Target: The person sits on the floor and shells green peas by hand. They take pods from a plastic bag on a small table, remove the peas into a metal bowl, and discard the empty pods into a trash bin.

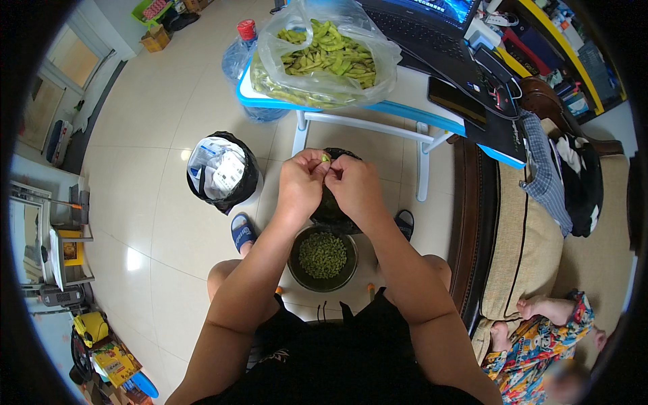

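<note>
My left hand (pixel 302 177) and my right hand (pixel 353 183) meet in front of me, fingertips pinched together on a small green bean pod (pixel 325 158). Most of the pod is hidden by the fingers. Below the hands is a black plastic bag (pixel 330 205), partly covered by my wrists. Nearer to me, between my legs, a round metal bowl (pixel 353 268) on the floor holds shelled green beans (pixel 323 255). Beyond my hands, an open clear plastic bag (pixel 276 76) full of green pods (pixel 329 53) rests on a small table.
On the white, blue-edged table (pixel 412 83) are a laptop (pixel 415 30), a phone (pixel 455 101) and a mouse (pixel 500 98). A lined trash bin (pixel 221 172) stands to the left, a large water bottle (pixel 238 55) behind. On the sofa (pixel 526 243) at right, a child (pixel 544 344) lies.
</note>
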`<move>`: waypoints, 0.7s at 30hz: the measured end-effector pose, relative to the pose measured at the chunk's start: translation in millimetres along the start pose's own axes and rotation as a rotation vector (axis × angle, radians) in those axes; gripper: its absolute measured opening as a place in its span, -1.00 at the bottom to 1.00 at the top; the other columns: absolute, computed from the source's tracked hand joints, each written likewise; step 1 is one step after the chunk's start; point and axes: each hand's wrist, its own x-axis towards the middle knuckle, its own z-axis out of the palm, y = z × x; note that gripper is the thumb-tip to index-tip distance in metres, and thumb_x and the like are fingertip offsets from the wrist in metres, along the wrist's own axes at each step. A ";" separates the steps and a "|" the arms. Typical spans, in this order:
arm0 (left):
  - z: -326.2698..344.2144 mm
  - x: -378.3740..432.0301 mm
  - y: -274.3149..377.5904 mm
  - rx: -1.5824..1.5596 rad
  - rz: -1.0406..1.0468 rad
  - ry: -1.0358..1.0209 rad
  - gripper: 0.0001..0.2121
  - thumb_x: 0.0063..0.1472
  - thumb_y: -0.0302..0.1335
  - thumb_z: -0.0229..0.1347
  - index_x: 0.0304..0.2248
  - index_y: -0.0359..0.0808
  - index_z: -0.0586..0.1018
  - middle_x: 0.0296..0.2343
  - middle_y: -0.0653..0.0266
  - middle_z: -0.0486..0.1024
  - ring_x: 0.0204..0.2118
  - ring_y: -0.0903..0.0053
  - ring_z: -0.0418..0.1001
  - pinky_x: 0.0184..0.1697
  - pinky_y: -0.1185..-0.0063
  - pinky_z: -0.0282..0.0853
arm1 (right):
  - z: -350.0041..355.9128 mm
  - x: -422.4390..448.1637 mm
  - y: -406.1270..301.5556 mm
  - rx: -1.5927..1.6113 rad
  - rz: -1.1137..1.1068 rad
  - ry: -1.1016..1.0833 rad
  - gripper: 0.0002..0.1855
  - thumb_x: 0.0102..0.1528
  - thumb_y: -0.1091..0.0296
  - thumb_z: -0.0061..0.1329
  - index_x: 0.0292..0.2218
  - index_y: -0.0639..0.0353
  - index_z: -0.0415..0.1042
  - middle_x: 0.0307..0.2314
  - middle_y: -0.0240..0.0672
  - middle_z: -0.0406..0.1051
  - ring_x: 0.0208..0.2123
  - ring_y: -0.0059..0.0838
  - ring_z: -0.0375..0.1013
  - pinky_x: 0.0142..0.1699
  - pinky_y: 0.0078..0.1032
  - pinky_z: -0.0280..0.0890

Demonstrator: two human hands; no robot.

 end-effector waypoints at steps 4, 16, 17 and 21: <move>2.1 -1.1 -0.4 -0.018 0.005 0.029 -0.92 0.16 -0.73 -0.04 -0.36 -0.49 0.47 -0.49 0.32 0.46 -0.45 0.71 0.38 -0.35 0.73 0.30 | -0.6 1.4 -0.6 0.030 -0.004 0.014 -0.85 -0.15 0.40 0.05 -0.53 0.29 0.41 -0.58 -0.12 0.43 -0.51 -0.10 0.43 -0.40 -0.29 0.32; 3.9 1.1 6.8 -0.119 0.041 0.093 -0.92 0.16 -0.74 -0.06 -0.36 -0.50 0.45 -0.47 0.19 0.52 -0.41 0.63 0.47 -0.34 0.67 0.39 | -4.1 1.9 0.7 0.122 -0.028 0.014 -0.86 -0.11 0.41 0.07 -0.54 0.30 0.42 -0.57 -0.09 0.44 -0.51 -0.08 0.43 -0.39 -0.33 0.33; 3.8 0.5 8.2 -0.135 0.033 0.094 -0.93 0.16 -0.74 -0.05 -0.36 -0.50 0.45 -0.47 0.19 0.52 -0.41 0.63 0.47 -0.35 0.67 0.39 | -4.1 2.1 0.0 0.133 -0.027 0.018 -0.86 -0.11 0.41 0.06 -0.54 0.30 0.41 -0.57 -0.09 0.44 -0.51 -0.08 0.43 -0.39 -0.32 0.33; 1.6 0.2 7.4 -0.109 -0.011 0.068 -0.90 0.16 -0.75 -0.06 -0.32 -0.52 0.44 -0.42 0.17 0.50 -0.39 0.61 0.46 -0.26 0.66 0.39 | -6.9 2.7 -3.7 0.077 -0.059 0.010 -0.87 -0.11 0.44 0.05 -0.55 0.30 0.40 -0.59 -0.11 0.43 -0.52 -0.09 0.43 -0.39 -0.32 0.32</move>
